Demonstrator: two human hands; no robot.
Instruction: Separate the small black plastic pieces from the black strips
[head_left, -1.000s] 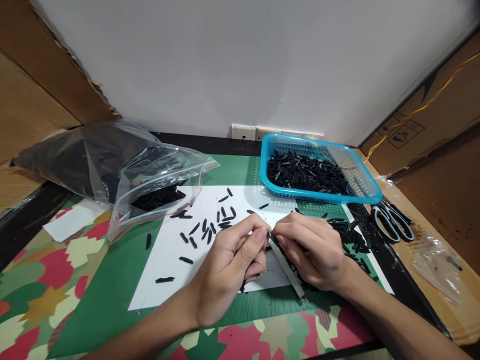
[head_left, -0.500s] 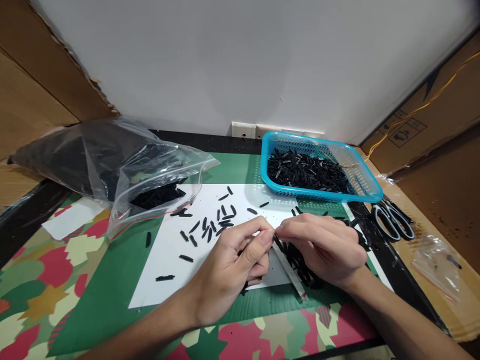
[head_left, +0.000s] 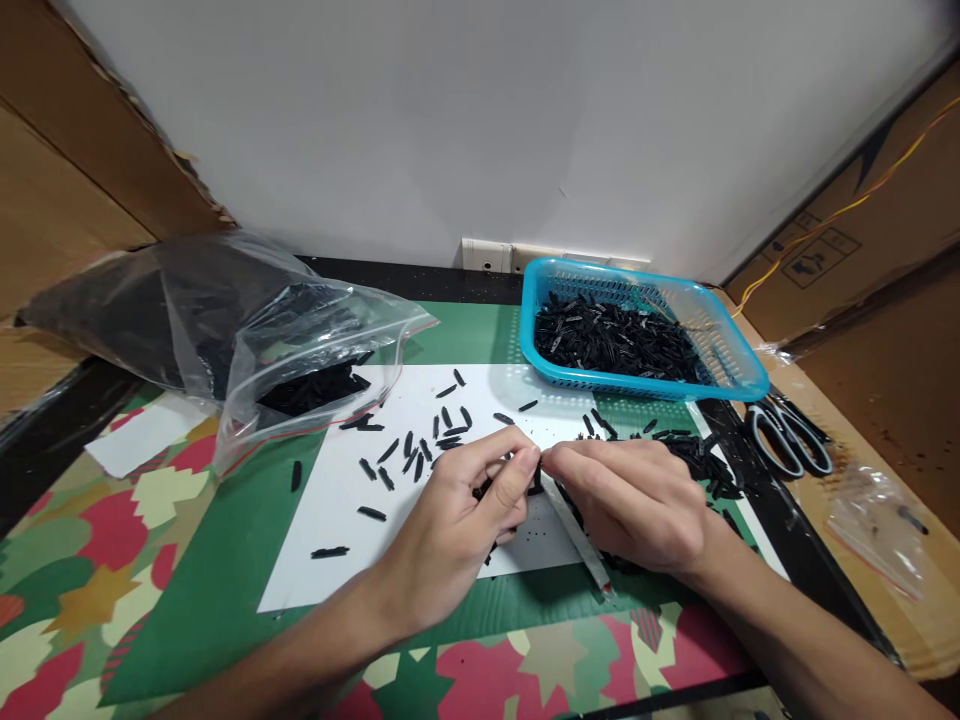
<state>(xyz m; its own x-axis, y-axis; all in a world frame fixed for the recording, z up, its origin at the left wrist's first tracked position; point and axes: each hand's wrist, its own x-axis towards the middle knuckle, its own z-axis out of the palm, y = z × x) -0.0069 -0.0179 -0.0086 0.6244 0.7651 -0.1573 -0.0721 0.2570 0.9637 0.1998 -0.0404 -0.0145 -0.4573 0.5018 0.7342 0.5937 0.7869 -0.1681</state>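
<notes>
Our left hand [head_left: 457,510] and our right hand [head_left: 637,495] met fingertip to fingertip over the white paper sheet [head_left: 330,520]; between them we pinched a small black piece [head_left: 534,482], the left thumb and forefinger closed on it from one side and the right thumb and forefinger from the other; the piece sat just above the sheet, near its right half; most of it was hidden by our fingers, so we could not tell its shape. Our right hand also held a thin white tool [head_left: 576,535], which ran from under the palm down toward the sheet's lower edge; a heap of black pieces [head_left: 697,460] lay just beyond our right hand; more loose black pieces [head_left: 420,445] were scattered over the sheet past our left hand. A blue basket [head_left: 739,350] holding many black pieces stood behind the sheet to the right; scissors [head_left: 791,440] lay right of the heap; a clear plastic bag [head_left: 247,320] with dark contents lay at the left, its mouth touching the sheet's corner; all of it rested on a green patterned mat [head_left: 217,560].
</notes>
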